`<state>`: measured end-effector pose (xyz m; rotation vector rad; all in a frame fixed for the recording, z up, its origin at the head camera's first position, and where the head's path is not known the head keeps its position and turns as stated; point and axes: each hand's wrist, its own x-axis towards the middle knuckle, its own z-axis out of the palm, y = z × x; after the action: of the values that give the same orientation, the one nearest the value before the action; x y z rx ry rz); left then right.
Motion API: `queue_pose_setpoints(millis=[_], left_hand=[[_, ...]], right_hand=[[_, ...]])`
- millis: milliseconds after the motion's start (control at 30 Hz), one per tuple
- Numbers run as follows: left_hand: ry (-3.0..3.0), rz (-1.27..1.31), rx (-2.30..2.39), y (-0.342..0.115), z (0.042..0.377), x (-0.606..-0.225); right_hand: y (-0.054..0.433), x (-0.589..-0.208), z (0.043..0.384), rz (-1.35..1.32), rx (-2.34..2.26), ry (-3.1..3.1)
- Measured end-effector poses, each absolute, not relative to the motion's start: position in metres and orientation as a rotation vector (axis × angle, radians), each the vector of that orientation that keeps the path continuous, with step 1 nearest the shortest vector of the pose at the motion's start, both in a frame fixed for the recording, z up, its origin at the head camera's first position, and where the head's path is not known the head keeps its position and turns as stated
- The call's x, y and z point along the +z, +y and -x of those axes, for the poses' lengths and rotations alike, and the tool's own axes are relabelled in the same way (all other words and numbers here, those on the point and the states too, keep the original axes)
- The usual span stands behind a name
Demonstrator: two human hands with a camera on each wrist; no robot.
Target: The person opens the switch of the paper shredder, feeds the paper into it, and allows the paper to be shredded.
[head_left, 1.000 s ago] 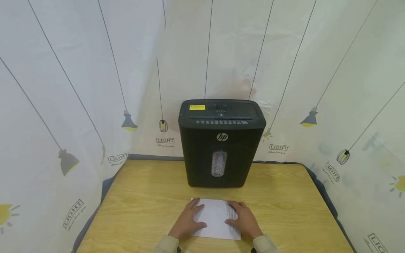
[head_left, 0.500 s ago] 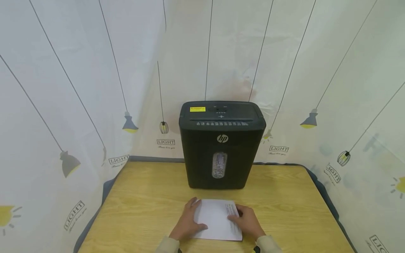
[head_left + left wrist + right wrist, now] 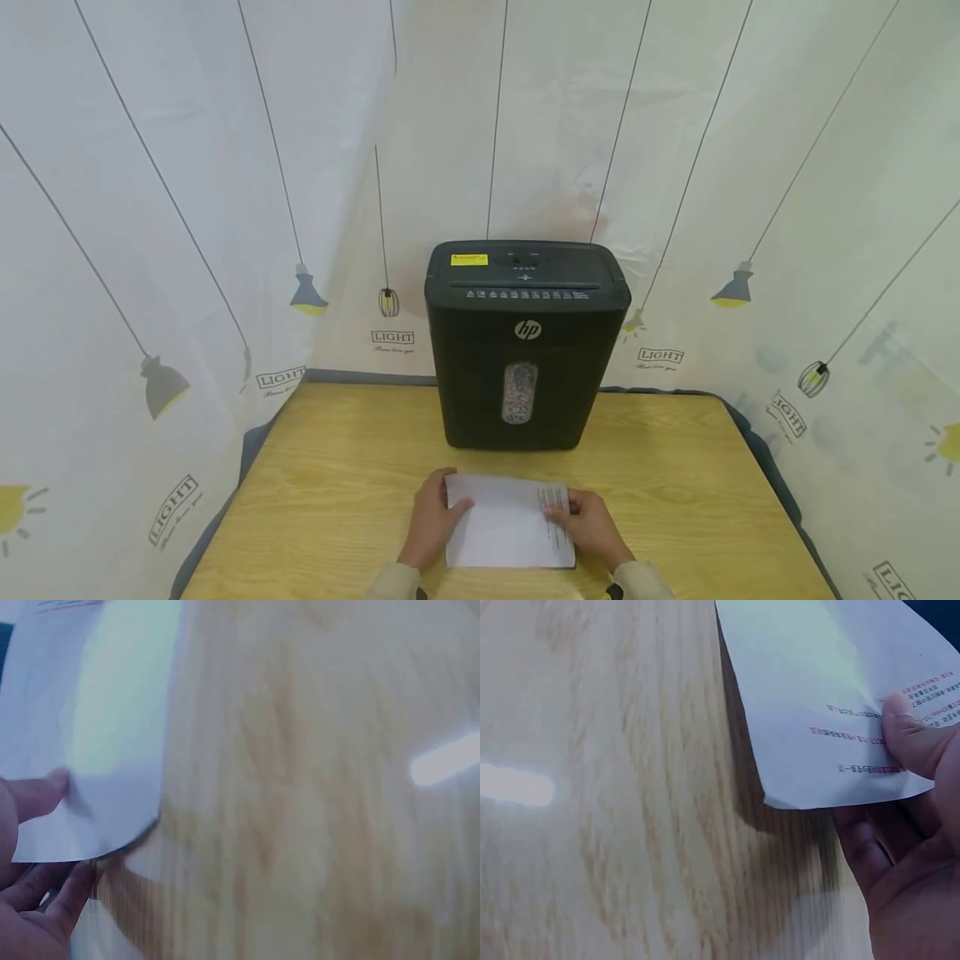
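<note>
A white sheet of paper (image 3: 502,525) with lines of print along its right side is held between both hands, close over the table. My left hand (image 3: 433,518) pinches its left edge, thumb on top and fingers beneath, as the left wrist view shows. At the right edge my right hand (image 3: 590,523) grips it the same way; in the right wrist view the thumb (image 3: 911,739) presses beside the printed lines and the fingers go under. The near corner of the paper (image 3: 802,780) lifts off the wood there. Behind the paper stands a black HP paper shredder (image 3: 480,375).
The shredder's feed slot (image 3: 525,285) runs across its top, near a yellow label (image 3: 468,259). Shreds show through its front window (image 3: 519,393). A wood-grain table (image 3: 337,483) lies under everything, with patterned white sheeting (image 3: 555,125) around the back and sides.
The right hand has shifted from lying over the paper's right part to gripping its edge. The left hand has drawn back to the left edge, and the paper's edges now lift.
</note>
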<state>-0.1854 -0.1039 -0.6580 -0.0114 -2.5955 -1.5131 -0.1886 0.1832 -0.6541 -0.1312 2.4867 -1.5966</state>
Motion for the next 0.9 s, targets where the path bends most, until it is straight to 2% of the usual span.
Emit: queue_pose_setpoints(millis=[267, 900], left_hand=[[-2.508, -0.121, -1.590, -0.106, 0.188, -0.650], [-2.380, -0.011, -1.653, -0.101, 0.199, -0.619]], right_hand=[[0.179, -0.645, 0.190, 0.089, -1.620, 2.549], [0.187, -0.617, 0.201, -0.086, -1.755, 2.650]])
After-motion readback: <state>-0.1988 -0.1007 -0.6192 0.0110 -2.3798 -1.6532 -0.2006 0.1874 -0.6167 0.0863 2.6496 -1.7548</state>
